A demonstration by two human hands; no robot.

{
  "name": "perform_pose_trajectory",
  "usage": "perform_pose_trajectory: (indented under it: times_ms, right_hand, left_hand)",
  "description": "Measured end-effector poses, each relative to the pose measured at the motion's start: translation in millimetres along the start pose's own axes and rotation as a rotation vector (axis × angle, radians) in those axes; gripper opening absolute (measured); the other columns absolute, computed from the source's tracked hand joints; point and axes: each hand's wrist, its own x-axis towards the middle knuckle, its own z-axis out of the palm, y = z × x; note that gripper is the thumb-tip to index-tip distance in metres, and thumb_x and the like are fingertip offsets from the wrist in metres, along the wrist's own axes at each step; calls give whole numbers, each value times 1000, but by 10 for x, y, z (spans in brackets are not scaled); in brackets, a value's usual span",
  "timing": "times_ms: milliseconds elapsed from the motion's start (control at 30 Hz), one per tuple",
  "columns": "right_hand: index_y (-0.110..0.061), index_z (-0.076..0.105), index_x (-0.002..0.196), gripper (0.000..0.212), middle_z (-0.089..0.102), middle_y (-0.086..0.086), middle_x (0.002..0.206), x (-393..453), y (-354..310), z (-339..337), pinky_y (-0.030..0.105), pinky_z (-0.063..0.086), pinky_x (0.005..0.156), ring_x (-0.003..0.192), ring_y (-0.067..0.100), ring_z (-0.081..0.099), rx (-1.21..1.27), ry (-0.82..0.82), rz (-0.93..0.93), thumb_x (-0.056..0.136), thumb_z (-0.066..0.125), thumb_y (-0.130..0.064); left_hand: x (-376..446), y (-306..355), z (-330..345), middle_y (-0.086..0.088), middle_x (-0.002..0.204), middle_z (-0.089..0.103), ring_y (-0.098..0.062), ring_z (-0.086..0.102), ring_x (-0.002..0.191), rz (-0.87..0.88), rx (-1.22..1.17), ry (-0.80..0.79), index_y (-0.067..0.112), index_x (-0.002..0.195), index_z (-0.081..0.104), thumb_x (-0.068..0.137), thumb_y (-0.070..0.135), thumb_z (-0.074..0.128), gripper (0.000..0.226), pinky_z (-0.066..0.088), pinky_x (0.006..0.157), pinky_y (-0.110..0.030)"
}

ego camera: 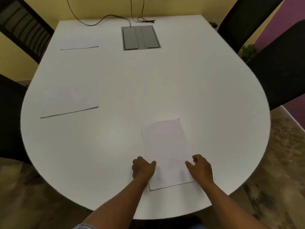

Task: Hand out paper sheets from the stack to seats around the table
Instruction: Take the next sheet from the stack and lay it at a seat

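Observation:
A stack of white paper sheets (166, 151) lies on the white table (125, 90) near its front edge. My left hand (143, 167) rests at the stack's left edge, fingers curled onto the paper. My right hand (200, 167) touches the right side of the stack with fingers loosely bent. A single sheet (71, 100) lies at the left side of the table. Another sheet (80, 43) lies at the far left.
Dark chairs stand at the far left (24, 28), left (11, 119), far right (244, 20) and right (280, 66). A grey cable hatch (141, 38) sits in the table's far middle, with black cables (102, 19) trailing behind it.

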Motion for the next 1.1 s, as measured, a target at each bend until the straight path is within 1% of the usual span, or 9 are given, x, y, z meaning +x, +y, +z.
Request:
perform_pose_trajectory:
  times_ms: [167, 267, 433, 633, 733, 800, 867, 967, 1100]
  right_hand:
    - [-7, 52, 122, 55, 56, 12, 121, 283, 16, 20, 36, 46, 88, 110, 31, 56, -72, -10, 10, 81, 73, -37]
    - [-9, 52, 119, 54, 57, 9, 117, 382, 32, -16, 36, 47, 83, 109, 30, 55, -117, -45, 3, 79, 73, -40]
    - [-12, 52, 117, 51, 57, 8, 115, 460, 58, -22, 35, 49, 78, 106, 27, 55, -209, -42, -68, 79, 74, -39]
    - [-14, 53, 111, 50, 59, 6, 111, 530, 22, -29, 33, 46, 73, 103, 27, 56, -210, -81, -78, 76, 77, -39]
    - [-11, 52, 111, 52, 60, 8, 112, 580, -2, -37, 36, 49, 79, 104, 29, 58, -171, -129, -35, 75, 79, -35]
    - [-8, 47, 114, 56, 61, 10, 114, 610, -18, -37, 35, 48, 77, 104, 32, 60, -113, -147, 21, 75, 80, -31]
    - [-9, 45, 112, 51, 62, 10, 112, 625, -24, -34, 32, 44, 71, 97, 31, 61, -74, -149, 56, 78, 77, -28]
    - [-14, 47, 97, 30, 63, 8, 98, 622, 10, -22, 30, 40, 66, 78, 25, 55, -93, -126, 53, 84, 70, -29]
    - [-17, 53, 84, 16, 65, 3, 88, 619, 63, -9, 27, 38, 64, 70, 18, 51, -13, -105, 47, 88, 65, -27]
  left_hand:
    - [-99, 229, 191, -13, 132, 49, -30, 50, 123, -118, 121, 136, 5, 130, 46, 79, 54, 70, 74, 49, 96, -45]
    - [-122, 386, 266, -13, 133, 50, -30, 50, 124, -208, 101, 150, 5, 130, 44, 74, 55, 74, 81, 48, 95, -45]
    - [-42, 491, 352, -14, 135, 49, -33, 49, 125, -351, 67, 173, 5, 130, 41, 68, 50, 81, 86, 46, 98, -47]
    - [41, 507, 314, -15, 135, 44, -33, 44, 126, -376, 48, 175, 6, 127, 47, 66, 46, 84, 82, 46, 93, -45]
    - [46, 517, 326, -18, 137, 40, -35, 41, 128, -382, 19, 181, 5, 130, 41, 67, 41, 85, 86, 46, 95, -45]
    - [44, 531, 330, -19, 136, 41, -38, 44, 126, -378, 0, 188, 4, 131, 37, 66, 38, 87, 89, 46, 95, -45]
    - [48, 539, 329, -20, 133, 46, -39, 49, 122, -368, -29, 183, 4, 128, 37, 65, 35, 88, 86, 48, 94, -46]
    - [57, 540, 316, -17, 131, 52, -36, 54, 119, -349, -8, 158, 3, 126, 44, 66, 35, 86, 80, 50, 96, -47]
    - [35, 544, 314, -14, 132, 47, -33, 48, 123, -322, 29, 171, 8, 128, 48, 68, 38, 84, 76, 46, 98, -47]
